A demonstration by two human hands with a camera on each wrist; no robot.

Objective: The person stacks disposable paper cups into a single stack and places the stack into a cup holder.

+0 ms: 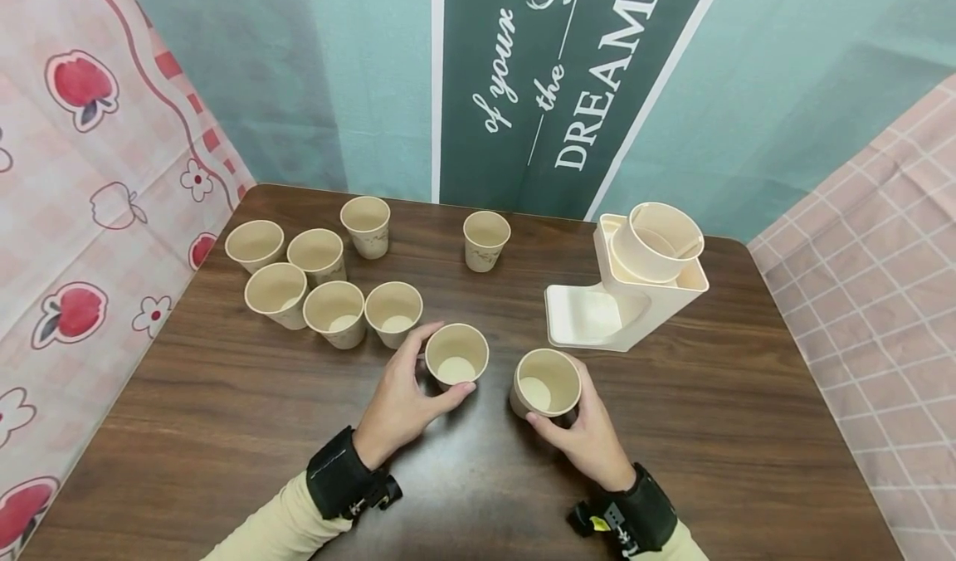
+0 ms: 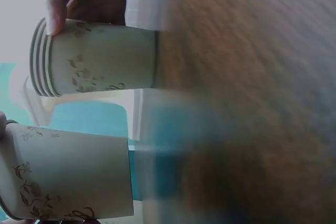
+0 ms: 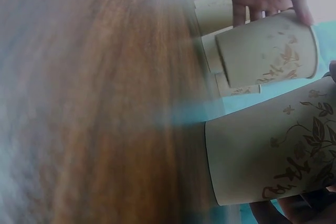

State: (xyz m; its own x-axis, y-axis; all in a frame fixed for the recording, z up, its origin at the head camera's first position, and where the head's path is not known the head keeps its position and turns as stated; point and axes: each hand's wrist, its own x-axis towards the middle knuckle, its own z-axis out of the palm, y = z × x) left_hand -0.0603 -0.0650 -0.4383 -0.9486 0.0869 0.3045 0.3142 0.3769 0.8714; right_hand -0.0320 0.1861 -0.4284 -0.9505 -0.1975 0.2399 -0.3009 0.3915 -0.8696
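Currently, the two hands are apart from each other over the worktop [image 1: 246,445], each gripping paper cups. The left hand [image 1: 399,399] holds a single paper cup [image 1: 457,353], its thumb along the near side near the rim and its fingers curled round the other side. Just across a narrow gap, the right hand [image 1: 593,441] grips a nested cup stack [image 1: 547,382] with several rims layered at the mouth, as the left wrist view shows; both mouths face up, and the sides carry brown leaf-and-flower print. Whether either base touches the worktop I cannot tell. Just beyond and to the left of the left hand, five upright cups [image 1: 335,316] are grouped close together, the nearest of them just beside that hand. Farther beyond the left hand stands another upright cup [image 1: 366,225], while a lone cup [image 1: 486,241] stands well beyond the gap between the hands. Beyond the right hand and to its right is a cream plastic stand [image 1: 623,295] with a flat tray at its foot and a tilted round holder [image 1: 660,241] on top. Black wrist straps [image 1: 339,474] circle both wrists over pale sleeves [image 1: 280,524]. Past everything, a teal cloth [image 1: 299,88] hangs behind the worktop.
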